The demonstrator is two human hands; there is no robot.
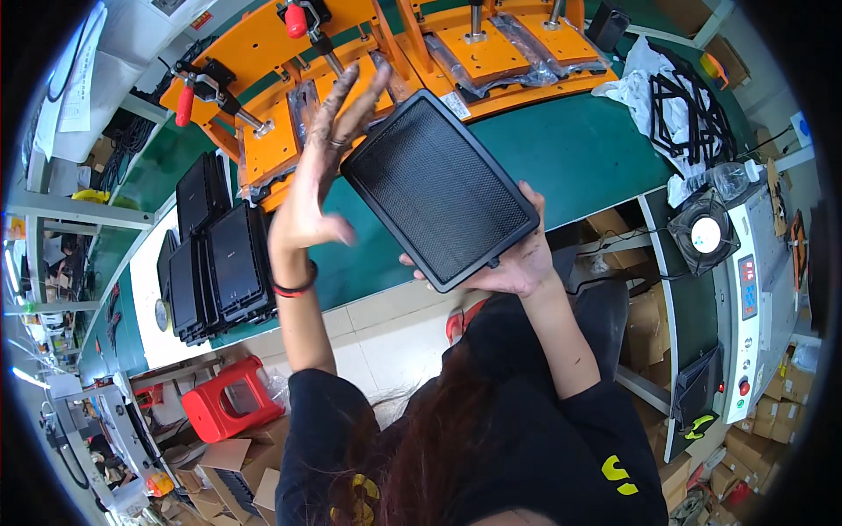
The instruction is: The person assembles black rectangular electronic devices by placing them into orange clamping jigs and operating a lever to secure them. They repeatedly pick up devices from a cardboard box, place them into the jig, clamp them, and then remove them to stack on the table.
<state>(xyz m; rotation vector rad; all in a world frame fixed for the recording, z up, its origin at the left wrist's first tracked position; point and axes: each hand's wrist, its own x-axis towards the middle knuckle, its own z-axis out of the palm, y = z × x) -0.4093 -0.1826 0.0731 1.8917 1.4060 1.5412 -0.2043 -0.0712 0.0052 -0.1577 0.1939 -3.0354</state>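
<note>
A black rectangular frame with a mesh face (438,188) is held up, tilted, in front of my body. My right hand (517,261) grips it at its lower right corner, the palm beneath and the thumb along the edge. Beside its upper left edge my left hand (320,171) is raised, fingers stretched and thumb apart, holding nothing. Behind the frame, orange clamping fixtures (487,61) with red-handled toggle clamps (296,21) stand on the green workbench (588,145).
Stacked black panels (237,259) lie on the bench at the left. Black gasket frames (688,118) rest on white plastic at the right, near a fan (704,234) and a machine with a control panel (748,285). A red stool (219,408) stands below.
</note>
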